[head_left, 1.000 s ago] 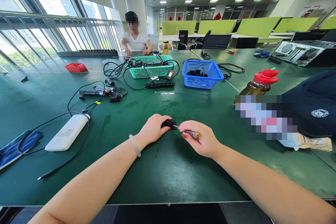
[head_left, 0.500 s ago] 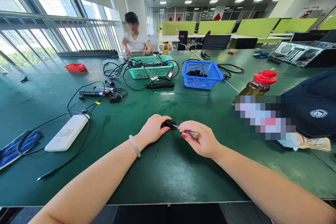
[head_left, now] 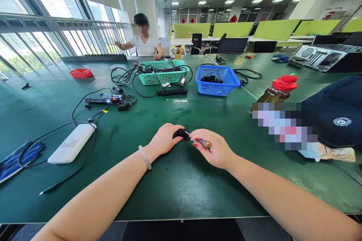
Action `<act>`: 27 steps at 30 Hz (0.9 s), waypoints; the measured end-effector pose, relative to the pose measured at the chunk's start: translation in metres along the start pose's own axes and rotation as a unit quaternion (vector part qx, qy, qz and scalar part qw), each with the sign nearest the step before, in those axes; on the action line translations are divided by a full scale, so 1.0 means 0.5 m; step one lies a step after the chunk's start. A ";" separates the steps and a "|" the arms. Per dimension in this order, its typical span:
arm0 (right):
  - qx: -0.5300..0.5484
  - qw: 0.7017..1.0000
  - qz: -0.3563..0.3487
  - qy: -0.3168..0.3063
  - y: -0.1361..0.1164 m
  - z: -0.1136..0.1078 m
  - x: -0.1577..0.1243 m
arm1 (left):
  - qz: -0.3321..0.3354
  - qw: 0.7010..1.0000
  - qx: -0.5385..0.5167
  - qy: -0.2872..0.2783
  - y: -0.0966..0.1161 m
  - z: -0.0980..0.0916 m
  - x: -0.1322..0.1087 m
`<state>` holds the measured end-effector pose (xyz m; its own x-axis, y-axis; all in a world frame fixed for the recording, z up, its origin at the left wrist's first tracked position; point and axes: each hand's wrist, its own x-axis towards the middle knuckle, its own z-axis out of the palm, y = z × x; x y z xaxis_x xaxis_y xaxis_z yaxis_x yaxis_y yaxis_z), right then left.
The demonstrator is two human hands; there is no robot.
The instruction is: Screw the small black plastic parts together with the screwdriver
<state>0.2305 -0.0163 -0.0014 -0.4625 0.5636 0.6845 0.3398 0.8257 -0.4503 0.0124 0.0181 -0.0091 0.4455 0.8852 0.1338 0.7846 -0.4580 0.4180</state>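
With left hand (head_left: 163, 139), gripping the small, glossy black part (head_left: 180, 133) on the smooth green table (head_left: 175, 192). With right hand (head_left: 214, 149), just right of the part, gripping the tool (head_left: 204, 143) by rounded handle, pointing its thin metal shaft there. Beyond the part, to its right, can see latticed, blue plastic basket (head_left: 213, 89).

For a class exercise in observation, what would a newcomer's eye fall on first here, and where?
Probably the centre, where the left hand grips a small black part and the right hand points a tool at it. Behind them on the table stand a green basket and, to its right, a blue basket. A red-topped bottle stands out at right.
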 end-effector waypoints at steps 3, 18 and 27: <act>-0.024 0.999 -0.007 -0.030 0.001 0.003 0.000 | 0.003 1.000 0.002 0.000 0.001 0.000 0.000; -0.173 0.958 -0.189 -0.129 -0.011 0.015 -0.010 | 0.003 1.000 -0.016 0.005 0.000 -0.001 -0.001; -0.190 0.954 -0.197 -0.124 -0.011 0.014 -0.012 | 0.014 1.000 -0.014 0.003 0.003 -0.003 -0.003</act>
<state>0.2256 -0.0243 -0.0072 -0.7793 0.2377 0.5799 0.3492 0.9330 0.0868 0.0123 0.0162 -0.0075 0.4642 0.8729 0.1503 0.7597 -0.4796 0.4391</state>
